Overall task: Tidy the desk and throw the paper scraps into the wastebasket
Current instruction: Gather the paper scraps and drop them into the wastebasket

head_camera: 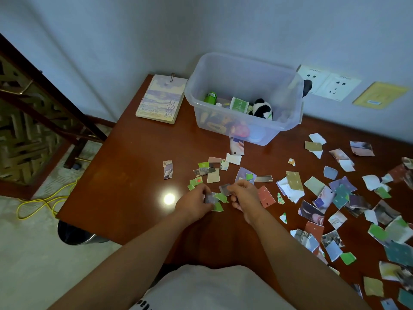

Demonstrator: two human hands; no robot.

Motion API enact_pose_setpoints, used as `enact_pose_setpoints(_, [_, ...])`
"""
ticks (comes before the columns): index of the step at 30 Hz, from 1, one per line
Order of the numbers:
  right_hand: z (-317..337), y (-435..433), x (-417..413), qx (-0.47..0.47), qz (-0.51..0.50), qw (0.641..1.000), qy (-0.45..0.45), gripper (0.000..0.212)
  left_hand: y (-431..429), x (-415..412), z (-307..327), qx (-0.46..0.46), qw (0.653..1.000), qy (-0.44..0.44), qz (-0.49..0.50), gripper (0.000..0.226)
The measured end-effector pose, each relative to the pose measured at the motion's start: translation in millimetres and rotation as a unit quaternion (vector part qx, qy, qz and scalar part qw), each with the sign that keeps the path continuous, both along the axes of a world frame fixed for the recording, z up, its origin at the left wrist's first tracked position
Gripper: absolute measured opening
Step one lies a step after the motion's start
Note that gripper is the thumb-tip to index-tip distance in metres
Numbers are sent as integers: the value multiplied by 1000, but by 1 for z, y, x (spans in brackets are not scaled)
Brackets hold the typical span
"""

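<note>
paper scraps (294, 180) litter the right half of our wooden desk (134, 164)
our left hand (194, 203) curls its fingers round a bunch of green and grey pieces (220, 198); our right hand (244, 198) pinches a grey scrap (225, 189); the wastebasket (73, 234) sits beneath the desk's near-left corner.

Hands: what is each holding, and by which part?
Left hand grips green and grey scraps at their left ends; right hand pinches a grey scrap by its right edge.
</note>
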State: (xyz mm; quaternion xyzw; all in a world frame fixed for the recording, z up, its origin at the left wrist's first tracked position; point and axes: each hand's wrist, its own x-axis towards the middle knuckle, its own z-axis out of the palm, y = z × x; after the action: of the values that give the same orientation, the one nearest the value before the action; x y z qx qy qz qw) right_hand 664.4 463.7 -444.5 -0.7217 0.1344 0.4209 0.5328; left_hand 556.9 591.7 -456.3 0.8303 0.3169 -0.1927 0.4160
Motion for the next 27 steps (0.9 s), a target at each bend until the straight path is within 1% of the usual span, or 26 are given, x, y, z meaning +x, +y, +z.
enact_pose_setpoints(1, [-2, 2, 2, -34, 30, 998, -46, 8, 1, 1, -1, 6, 1000, 4, -21, 42])
enact_pose_setpoints(2, [-4, 3, 3, -73, 84, 988, -106, 7, 1, 2, -1, 13, 999, 8, -38, 54])
enact_pose_setpoints(3, [-6, 2, 3, -107, 154, 969, -164, 10, 1, 3, -2, 22, 998, 10, -50, 63])
enact_pose_setpoints(4, [-8, 1, 2, -131, 224, 943, -209, 16, 0, 4, -3, 32, 998, 12, -59, 67])
enact_pose_setpoints(6, [-11, 0, -1, -154, 331, 896, -254, 31, -1, 5, -6, 54, 995, 10, -80, 64])
enact_pose_setpoints(8, [-13, 1, -6, -171, 389, 862, -277, 37, -2, 6, -7, 64, 994, 4, -88, 56])
enact_pose_setpoints(10, [-15, 3, -10, -187, 408, 841, -301, 33, -2, 8, -8, 63, 995, 3, -81, 49])
enact_pose_setpoints(15, [-11, 7, -13, -218, 429, 806, -345, 14, -3, 11, -7, 86, 993, 7, -83, 48])
enact_pose_setpoints(17, [-11, 7, -15, -215, 423, 807, -352, 17, -5, 11, -7, 117, 989, -2, -94, 45])
enact_pose_setpoints(20, [-13, 5, -17, -210, 416, 817, -340, 34, -8, 10, -6, 145, 984, -6, -105, 42])
enact_pose_setpoints(21, [-13, 4, -17, -211, 420, 814, -342, 34, -8, 10, -6, 144, 983, -7, -109, 40])
enact_pose_setpoints(24, [-13, 2, -15, -213, 433, 798, -360, 16, -8, 7, -5, 131, 984, -14, -116, 31])
enact_pose_setpoints(25, [-13, 1, -15, -212, 432, 798, -363, 12, -8, 6, -5, 129, 984, -20, -117, 27])
enact_pose_setpoints(27, [-14, -3, -15, -205, 418, 810, -357, 5, -7, 4, -5, 124, 984, -34, -121, 23])
